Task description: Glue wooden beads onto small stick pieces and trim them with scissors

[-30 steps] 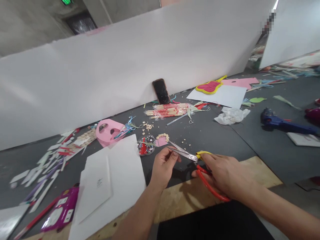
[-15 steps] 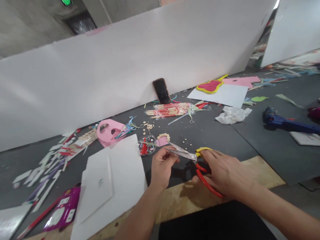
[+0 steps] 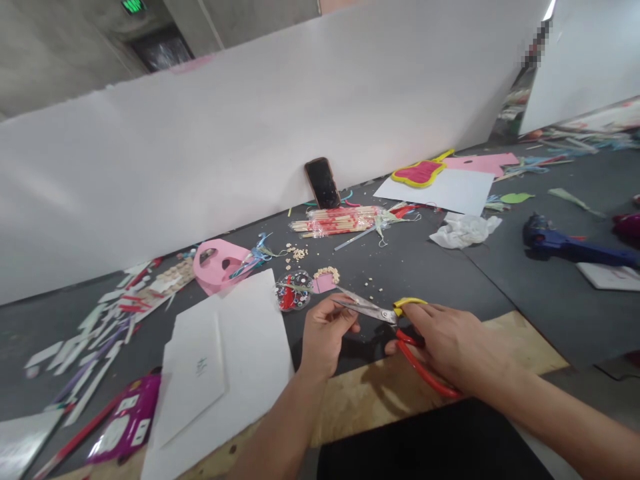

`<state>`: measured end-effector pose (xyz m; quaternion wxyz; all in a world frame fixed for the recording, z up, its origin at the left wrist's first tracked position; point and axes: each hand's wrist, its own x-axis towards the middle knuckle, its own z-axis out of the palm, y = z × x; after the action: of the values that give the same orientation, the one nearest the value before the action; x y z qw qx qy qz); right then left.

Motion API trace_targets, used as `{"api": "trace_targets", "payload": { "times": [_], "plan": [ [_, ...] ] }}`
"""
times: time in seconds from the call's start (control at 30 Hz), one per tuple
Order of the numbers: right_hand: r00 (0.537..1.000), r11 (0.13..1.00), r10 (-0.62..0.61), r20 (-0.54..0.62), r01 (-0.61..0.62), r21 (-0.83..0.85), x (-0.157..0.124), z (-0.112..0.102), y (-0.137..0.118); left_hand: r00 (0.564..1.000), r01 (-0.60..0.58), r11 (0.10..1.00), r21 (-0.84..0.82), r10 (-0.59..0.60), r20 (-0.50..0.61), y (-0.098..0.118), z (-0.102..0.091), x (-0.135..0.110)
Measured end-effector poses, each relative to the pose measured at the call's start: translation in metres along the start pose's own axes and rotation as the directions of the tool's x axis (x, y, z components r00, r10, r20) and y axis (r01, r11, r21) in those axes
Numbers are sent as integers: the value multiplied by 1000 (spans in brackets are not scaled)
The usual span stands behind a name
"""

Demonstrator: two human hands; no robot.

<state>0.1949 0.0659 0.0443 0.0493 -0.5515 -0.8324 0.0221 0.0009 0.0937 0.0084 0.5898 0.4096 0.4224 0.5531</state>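
Note:
My right hand (image 3: 450, 343) grips the red and yellow handles of a pair of scissors (image 3: 370, 308), whose steel blades point left and away from me. My left hand (image 3: 325, 330) is pinched at the blades, its fingers closed on something thin that I cannot make out. Just beyond the blade tips lie a small pink card edged with beads (image 3: 325, 280) and a round clear box of beads (image 3: 293, 291). Both hands hover over the dark table (image 3: 425, 267) near a wooden board (image 3: 510, 340) at its front edge.
White sheets (image 3: 220, 360) lie left of my hands, with a pink cut-out (image 3: 217, 263), paper strips and a purple packet (image 3: 125, 427) further left. A phone (image 3: 323, 182) leans on the white partition. Bundled sticks (image 3: 335, 221), crumpled tissue (image 3: 463, 230) and a blue glue gun (image 3: 565, 243) lie at right.
Almost nothing has moved. Both hands stay at the scissors, with only a slight shift of the view and of the red handle under my right hand.

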Motion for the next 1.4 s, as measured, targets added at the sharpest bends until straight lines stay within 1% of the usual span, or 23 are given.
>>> {"api": "trace_targets", "payload": {
  "times": [0.23, 0.5, 0.73, 0.83, 0.9, 0.97, 1.07, 1.27, 1.4],
  "plan": [
    [1000, 1000, -10, 14, 10, -14, 0, -4, -1, 1000, 21, 999, 42, -21, 11, -3, -1, 0],
    [999, 998, -3, -33, 5, 59, 0, 2, 3, 1000, 26, 1000, -7, -26, 9, 2, -1, 0],
    [1000, 998, -22, -18, 23, 57, -1, 0, 4, 996, 46, 999, -20, -44, 71, 2, -2, 0],
    [999, 998, -43, -31, 45, 46, -3, 0, 5, 992, 51, 999, -18, -49, 117, 2, -3, 0],
    [997, 998, -55, -51, 57, 37, -4, 1, 5, 990, 55, 998, -3, -54, 128, 2, -3, 0],
    [996, 998, -59, -70, 61, 29, -5, 1, 4, 990, 66, 998, 23, -69, 120, 2, -3, -1],
    [997, 999, -50, -65, 51, 19, -4, 1, 3, 990, 89, 995, 54, -94, 105, 2, -3, -1],
    [999, 999, 22, -47, -20, 37, -2, 1, 2, 991, 108, 994, 0, -107, 76, 4, 2, -2],
    [999, 998, 36, -32, -35, 51, 0, 2, 2, 997, 76, 997, 5, -76, 23, 2, 2, 0]
  ]
}}
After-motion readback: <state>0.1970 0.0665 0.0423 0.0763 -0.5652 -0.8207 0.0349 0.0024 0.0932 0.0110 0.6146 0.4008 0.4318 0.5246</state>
